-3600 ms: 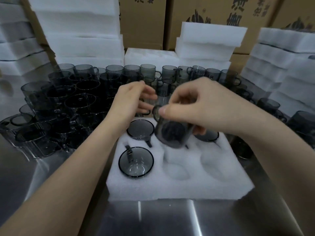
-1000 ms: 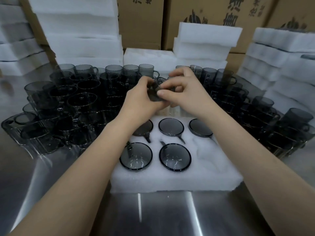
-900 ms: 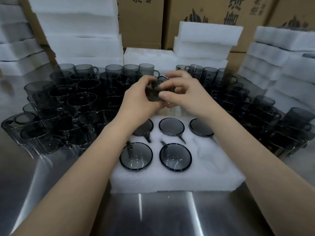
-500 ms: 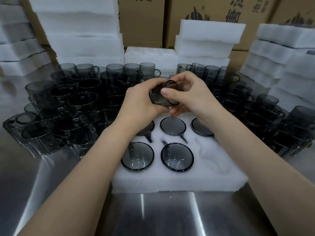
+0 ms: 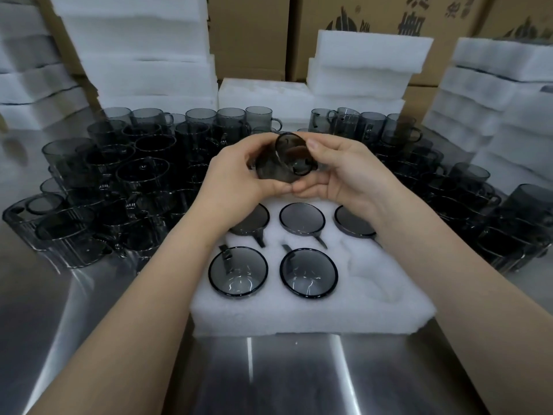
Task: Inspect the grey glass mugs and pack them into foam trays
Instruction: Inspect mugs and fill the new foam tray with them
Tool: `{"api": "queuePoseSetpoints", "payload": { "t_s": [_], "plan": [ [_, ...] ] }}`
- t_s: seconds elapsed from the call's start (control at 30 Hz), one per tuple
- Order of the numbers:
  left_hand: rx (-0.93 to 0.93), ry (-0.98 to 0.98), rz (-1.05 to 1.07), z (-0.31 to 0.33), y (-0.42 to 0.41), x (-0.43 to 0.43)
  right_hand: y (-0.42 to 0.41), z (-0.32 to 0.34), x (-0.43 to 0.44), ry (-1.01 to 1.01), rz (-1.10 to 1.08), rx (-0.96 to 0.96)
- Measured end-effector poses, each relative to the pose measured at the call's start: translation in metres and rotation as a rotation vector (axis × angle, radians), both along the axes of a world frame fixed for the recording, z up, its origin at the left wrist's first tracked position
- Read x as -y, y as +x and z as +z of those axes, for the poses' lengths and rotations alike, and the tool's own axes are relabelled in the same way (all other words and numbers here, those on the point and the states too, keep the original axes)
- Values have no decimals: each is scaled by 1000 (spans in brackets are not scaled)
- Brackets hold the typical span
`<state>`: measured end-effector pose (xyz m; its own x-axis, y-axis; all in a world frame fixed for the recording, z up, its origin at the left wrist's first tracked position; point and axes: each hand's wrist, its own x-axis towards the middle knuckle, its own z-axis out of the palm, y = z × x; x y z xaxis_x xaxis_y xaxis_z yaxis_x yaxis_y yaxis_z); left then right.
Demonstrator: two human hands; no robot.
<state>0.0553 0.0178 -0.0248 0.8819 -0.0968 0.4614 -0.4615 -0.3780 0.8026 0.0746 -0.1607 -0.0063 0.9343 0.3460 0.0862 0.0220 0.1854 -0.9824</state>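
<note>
I hold one grey glass mug on its side above the back of the white foam tray, its mouth turned toward me and to the right. My left hand grips the mug's body from the left. My right hand grips it at the rim from the right. Several mugs sit in the tray's pockets, among them one at the front left and one at the front middle. The front right pocket holds nothing.
Many loose grey mugs crowd the steel table on the left, behind and on the right. Stacks of white foam trays and cardboard boxes stand along the back. Bare steel table surface lies in front of the tray.
A mug went into the front middle pocket. Both hands then lifted another mug from the back rows and have turned it on its side, drawing it a little toward me.
</note>
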Motion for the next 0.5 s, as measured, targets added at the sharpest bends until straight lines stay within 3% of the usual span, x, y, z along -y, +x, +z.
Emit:
{"api": "queuePoseSetpoints", "payload": {
  "t_s": [0.2,0.37,0.5],
  "plan": [
    [-38,-104,-61,-4,-2,-2,4,-3,8,83,214,-7],
    [-35,-67,-33,-4,-1,0,0,-5,-1,-145,28,163],
    [51,83,65,-2,-3,3,-6,-4,-12,-335,-171,358]
  ]
}}
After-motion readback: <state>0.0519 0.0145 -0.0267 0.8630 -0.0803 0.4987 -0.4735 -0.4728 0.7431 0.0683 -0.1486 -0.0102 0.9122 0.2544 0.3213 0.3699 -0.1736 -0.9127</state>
